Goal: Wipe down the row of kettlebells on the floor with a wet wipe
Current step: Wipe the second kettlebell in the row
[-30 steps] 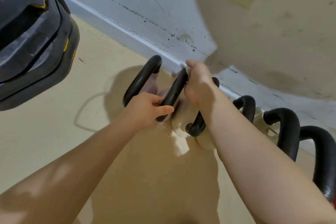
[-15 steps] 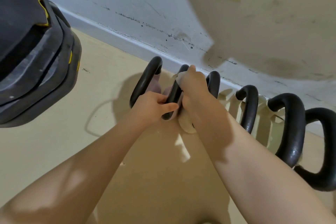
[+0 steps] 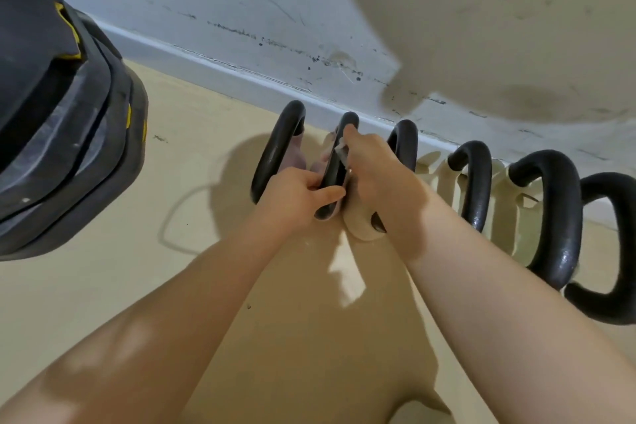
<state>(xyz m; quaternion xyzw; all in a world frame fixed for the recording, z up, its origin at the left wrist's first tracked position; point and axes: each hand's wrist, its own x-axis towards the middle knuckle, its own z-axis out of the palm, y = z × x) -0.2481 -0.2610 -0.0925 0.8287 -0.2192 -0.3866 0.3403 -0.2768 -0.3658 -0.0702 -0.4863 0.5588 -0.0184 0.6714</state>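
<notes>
Several kettlebells with black loop handles stand in a row on the beige floor along the wall. My left hand (image 3: pixel 298 197) grips the near end of the second kettlebell handle (image 3: pixel 339 155). My right hand (image 3: pixel 377 167) presses a white wet wipe (image 3: pixel 340 148) against the right side of that handle; only a small corner of the wipe shows. The first kettlebell (image 3: pixel 275 151), with a pinkish body, stands just to the left. The third kettlebell (image 3: pixel 404 141), cream-bodied, is partly hidden behind my right hand.
A stack of black weight plates (image 3: pixel 62 134) with yellow marks fills the left. A scuffed white wall with a baseboard (image 3: pixel 220 62) runs behind the row. More kettlebells (image 3: pixel 550 210) continue to the right. Bare beige floor (image 3: pixel 103 286) lies in front.
My right hand slid down from the top of the second handle along its side with the wipe. The view shifted, showing more of the row to the right. My left hand kept its grip.
</notes>
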